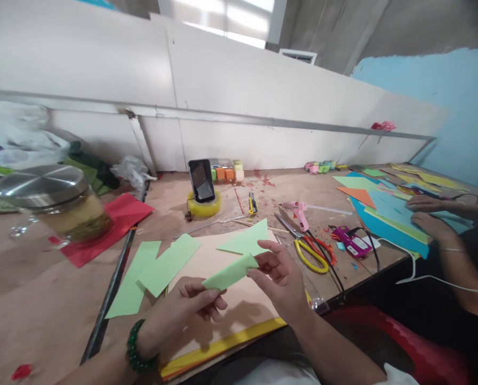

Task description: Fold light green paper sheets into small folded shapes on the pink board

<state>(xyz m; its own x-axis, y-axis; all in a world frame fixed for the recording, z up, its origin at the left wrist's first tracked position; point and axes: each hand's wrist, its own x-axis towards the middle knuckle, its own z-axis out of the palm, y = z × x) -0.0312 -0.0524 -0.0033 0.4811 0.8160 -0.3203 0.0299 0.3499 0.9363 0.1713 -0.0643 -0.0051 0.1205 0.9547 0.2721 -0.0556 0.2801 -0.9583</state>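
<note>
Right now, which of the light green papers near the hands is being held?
The narrow strip gripped by the left hand and right hand; the other papers lie unheld, two to its left, one beyond it.

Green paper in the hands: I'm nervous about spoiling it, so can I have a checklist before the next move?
1. Left hand pinching the green paper: ok.
2. Right hand pinching its other end: ok.
3. Yellow-handled scissors apart from both hands: ok.
4. Pink glue gun cool: cannot tell.
5. Glass mug lidded: ok.
6. Table free of scraps: not ok, red scrap at lower left.
</note>
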